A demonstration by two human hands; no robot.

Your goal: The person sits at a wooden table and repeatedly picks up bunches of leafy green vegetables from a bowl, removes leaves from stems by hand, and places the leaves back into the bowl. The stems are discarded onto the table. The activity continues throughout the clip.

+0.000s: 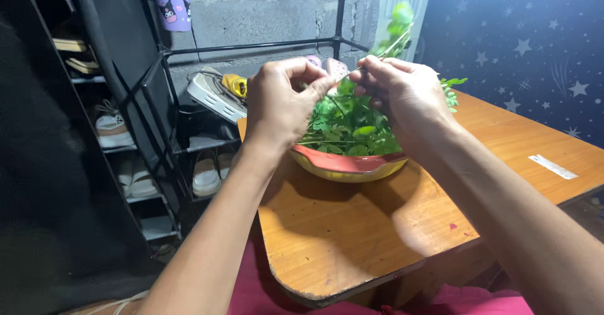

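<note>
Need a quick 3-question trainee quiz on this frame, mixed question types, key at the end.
1. True or false: the left hand and the right hand both pinch a thin green stem above the bowl.
2. What fills the bowl? A) shoes B) leafy green sprigs C) water
3. Fill in: the bowl stands on a wooden ____ beside a black shoe rack.

Key:
1. True: both hands meet on the stem, over the leaves.
2. B
3. table
</note>
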